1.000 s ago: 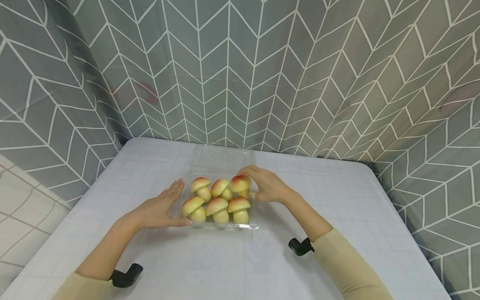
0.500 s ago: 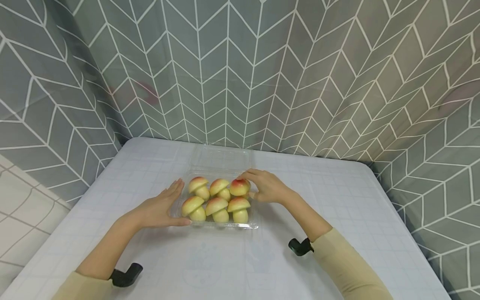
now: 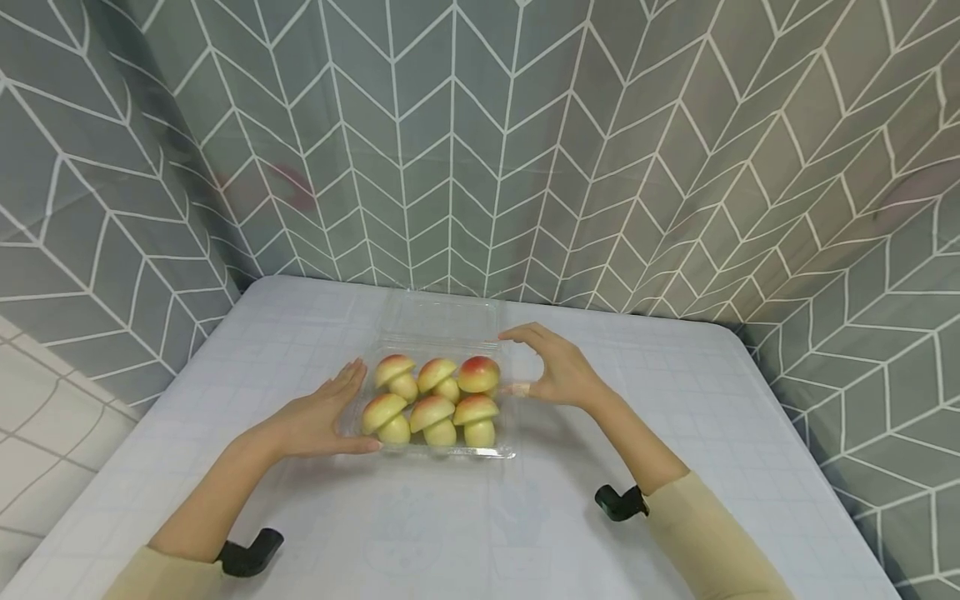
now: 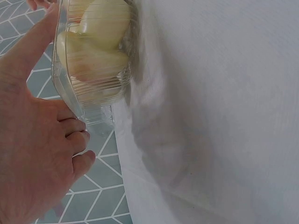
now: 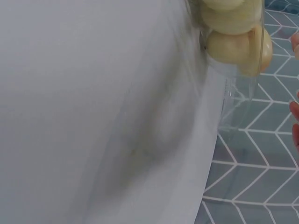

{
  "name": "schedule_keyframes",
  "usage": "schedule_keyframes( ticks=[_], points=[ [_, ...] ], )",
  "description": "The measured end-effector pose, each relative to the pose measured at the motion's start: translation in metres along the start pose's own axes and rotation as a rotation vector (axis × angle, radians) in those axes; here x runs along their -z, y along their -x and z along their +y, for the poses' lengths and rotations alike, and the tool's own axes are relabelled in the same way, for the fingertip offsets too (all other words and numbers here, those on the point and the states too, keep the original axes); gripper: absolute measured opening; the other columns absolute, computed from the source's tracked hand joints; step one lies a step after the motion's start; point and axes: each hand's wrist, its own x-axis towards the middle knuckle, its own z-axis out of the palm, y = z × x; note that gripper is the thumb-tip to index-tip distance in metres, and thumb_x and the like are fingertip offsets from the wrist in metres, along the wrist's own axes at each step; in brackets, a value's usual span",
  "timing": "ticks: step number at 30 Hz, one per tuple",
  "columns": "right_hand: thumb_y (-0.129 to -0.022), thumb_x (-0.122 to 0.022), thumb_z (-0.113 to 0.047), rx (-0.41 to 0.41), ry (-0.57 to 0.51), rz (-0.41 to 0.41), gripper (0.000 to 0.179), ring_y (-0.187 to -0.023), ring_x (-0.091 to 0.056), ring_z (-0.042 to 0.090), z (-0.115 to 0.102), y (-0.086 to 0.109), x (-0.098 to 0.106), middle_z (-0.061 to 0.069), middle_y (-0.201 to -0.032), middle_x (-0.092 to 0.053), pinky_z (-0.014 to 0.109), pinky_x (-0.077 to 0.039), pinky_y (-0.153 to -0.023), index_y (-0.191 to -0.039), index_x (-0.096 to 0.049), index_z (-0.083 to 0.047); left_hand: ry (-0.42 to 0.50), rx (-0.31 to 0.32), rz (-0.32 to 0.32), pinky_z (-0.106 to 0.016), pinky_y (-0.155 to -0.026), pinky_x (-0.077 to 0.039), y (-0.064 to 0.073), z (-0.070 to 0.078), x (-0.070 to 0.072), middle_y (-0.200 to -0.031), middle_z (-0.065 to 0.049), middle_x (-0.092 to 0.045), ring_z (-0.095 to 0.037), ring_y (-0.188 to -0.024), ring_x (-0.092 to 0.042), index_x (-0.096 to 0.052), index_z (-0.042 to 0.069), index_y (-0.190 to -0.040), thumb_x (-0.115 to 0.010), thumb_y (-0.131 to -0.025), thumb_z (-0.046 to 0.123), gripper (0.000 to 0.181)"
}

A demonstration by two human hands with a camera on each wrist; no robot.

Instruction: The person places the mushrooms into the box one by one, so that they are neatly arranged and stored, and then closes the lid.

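Note:
A clear plastic box (image 3: 508, 433) stands on the table with its lid (image 3: 441, 318) folded back. Several yellow mushroom-shaped pieces with red-blushed caps fill it in two rows; the back-right piece (image 3: 478, 373) has the reddest cap. My left hand (image 3: 318, 418) rests along the box's left side, thumb at the front corner. In the left wrist view, the fingers of that left hand (image 4: 42, 140) lie against the box wall (image 4: 100, 91). At the box's right side, my right hand (image 3: 562, 371) holds nothing, fingers and thumb spread apart. Only its fingertips (image 5: 295, 109) show in the right wrist view.
The table (image 3: 450, 525) has a white cloth and reaches to a grey curtain (image 3: 480, 150) with white zigzag lines at the back and sides. A black wrist mount (image 3: 251, 552) sits on the left forearm, another mount (image 3: 621, 502) on the right.
My right hand has let go of the back-right mushroom-shaped piece, spread its fingers and moved right. That piece has settled lower into the box. The left hand has stayed put.

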Motion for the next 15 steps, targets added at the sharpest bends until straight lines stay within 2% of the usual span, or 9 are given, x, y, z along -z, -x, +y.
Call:
schedule_keyframes(
  ticks=[6,15],
  points=[
    [-0.062,-0.088,-0.048,-0.009,0.03,0.049,0.081,-0.11,-0.055,0.015,0.008,0.011,0.01,-0.005,-0.125,-0.057,0.038,-0.051,-0.086,-0.13,-0.055,-0.02,0.0,0.006,0.003,-0.059,-0.111,-0.021,0.0,-0.001,-0.001,-0.158,-0.024,-0.004,-0.044,-0.142,-0.011,-0.01,-0.008,-0.151,-0.066,-0.076,0.066,0.119],
    [-0.06,-0.09,-0.043,-0.011,0.041,0.11,0.081,-0.108,-0.056,0.017,0.016,0.027,0.026,-0.004,-0.126,-0.057,0.038,-0.052,-0.083,-0.13,-0.056,-0.02,0.0,0.011,0.002,-0.062,-0.108,-0.024,0.001,0.003,0.001,-0.158,-0.024,-0.005,-0.049,-0.14,-0.014,-0.01,-0.008,-0.15,-0.067,-0.076,0.065,0.119]
  ],
)
